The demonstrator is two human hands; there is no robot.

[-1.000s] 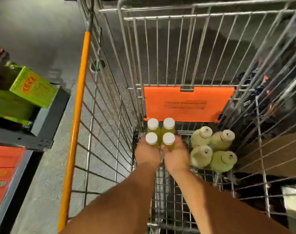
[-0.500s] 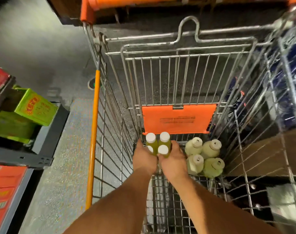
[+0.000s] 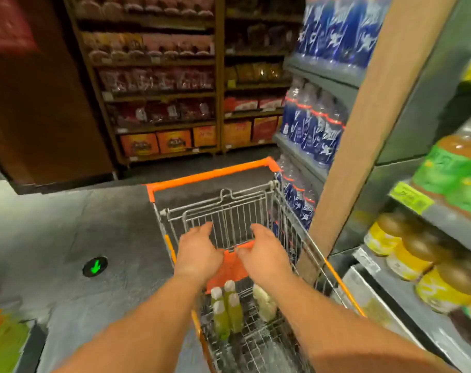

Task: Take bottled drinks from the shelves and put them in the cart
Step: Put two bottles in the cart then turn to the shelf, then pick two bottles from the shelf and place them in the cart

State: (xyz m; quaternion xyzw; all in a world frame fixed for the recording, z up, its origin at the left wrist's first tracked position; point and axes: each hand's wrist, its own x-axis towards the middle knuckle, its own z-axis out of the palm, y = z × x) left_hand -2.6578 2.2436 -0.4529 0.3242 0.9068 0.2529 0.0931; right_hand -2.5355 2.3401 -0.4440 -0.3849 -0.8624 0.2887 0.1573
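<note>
We see the green bottles standing in the cart, long axes upright, caps up. Our left hand and right hand hover above, grips relaxed, holding nothing.

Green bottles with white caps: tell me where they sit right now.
In the head view, the green bottles stand upright in the cart, at its left side, below the orange flap and left of the pale bottles.

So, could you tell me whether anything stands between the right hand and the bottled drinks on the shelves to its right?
Nothing visible blocks it. The right hand hovers empty above the wire shopping cart; only the cart's orange-trimmed side rail lies lower down between it and the yellow-labelled bottles, which stand on an open-fronted grey shelf.
</note>
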